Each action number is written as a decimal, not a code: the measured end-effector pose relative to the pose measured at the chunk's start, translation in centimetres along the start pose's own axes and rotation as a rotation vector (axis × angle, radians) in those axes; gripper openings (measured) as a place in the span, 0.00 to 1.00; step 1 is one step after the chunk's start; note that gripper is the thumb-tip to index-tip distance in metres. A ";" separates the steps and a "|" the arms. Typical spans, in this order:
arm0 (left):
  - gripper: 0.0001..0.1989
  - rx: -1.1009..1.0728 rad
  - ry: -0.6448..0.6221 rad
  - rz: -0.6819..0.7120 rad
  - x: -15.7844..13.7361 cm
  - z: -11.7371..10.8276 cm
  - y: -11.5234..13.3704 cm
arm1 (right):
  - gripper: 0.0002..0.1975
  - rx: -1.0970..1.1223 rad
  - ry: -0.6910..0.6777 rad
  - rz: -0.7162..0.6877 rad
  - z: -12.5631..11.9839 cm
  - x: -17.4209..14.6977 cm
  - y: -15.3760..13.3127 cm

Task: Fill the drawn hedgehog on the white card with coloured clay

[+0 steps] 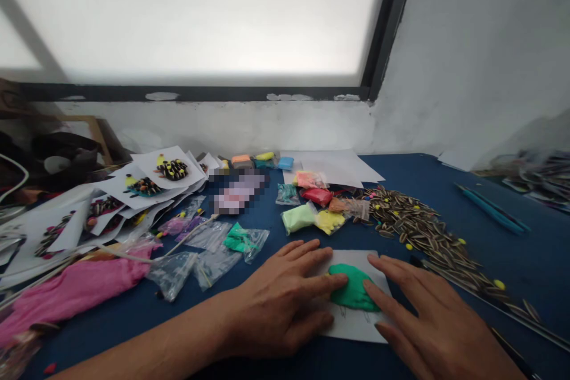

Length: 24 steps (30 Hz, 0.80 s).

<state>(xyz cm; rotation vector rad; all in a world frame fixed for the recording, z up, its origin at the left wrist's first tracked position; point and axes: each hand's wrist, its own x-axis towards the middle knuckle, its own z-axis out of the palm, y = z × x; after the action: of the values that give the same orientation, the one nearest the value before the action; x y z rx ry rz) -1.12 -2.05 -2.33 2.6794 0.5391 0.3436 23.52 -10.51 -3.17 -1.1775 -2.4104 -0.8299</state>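
A flattened piece of green modelling clay lies on a white sheet of paper, with pencil lines showing below it. My left hand rests over the paper's left side, fingers stretched out, one fingertip on the clay's left part. From the right, my right hand reaches in with fingers spread, a fingertip touching the clay's right edge. Neither hand grips anything. Left of my left hand, a small bag with more green clay lies among clear plastic bags.
Sunflower seeds with yellow balls are heaped at right, near blue tweezers. Bagged coloured clay and blank sheets lie behind. Finished seed pictures are stacked at left, above a pink cloth-like mass and a white cable.
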 end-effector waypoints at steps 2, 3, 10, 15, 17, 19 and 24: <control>0.27 0.003 -0.002 -0.004 0.0 0.1 0.0 | 0.15 0.001 0.009 0.000 -0.2 0.0 0.0; 0.27 0.002 -0.002 -0.005 -0.1 0.1 0.0 | 0.15 0.002 0.018 -0.002 -0.4 0.0 0.0; 0.27 0.003 0.028 0.006 -0.2 0.4 -0.1 | 0.15 0.022 -0.005 -0.028 -0.7 0.3 -0.2; 0.29 0.014 0.015 0.003 -0.1 0.3 -0.2 | 0.13 0.080 0.001 -0.051 -0.8 0.5 -0.3; 0.29 0.009 0.010 0.000 -0.1 0.3 -0.2 | 0.12 0.089 0.013 -0.052 -0.8 0.3 -0.3; 0.29 0.001 0.008 -0.004 -0.1 0.3 -0.1 | 0.13 0.084 0.013 -0.066 -0.7 0.1 -0.2; 0.27 -0.007 0.013 0.001 -0.1 0.2 0.0 | 0.17 0.037 -0.054 -0.099 -0.6 0.3 -0.3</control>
<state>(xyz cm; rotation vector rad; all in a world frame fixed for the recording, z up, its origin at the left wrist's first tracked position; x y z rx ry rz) -1.09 -2.15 -2.56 2.6723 0.5399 0.3632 23.16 -10.88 -2.65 -1.0879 -2.5342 -0.7893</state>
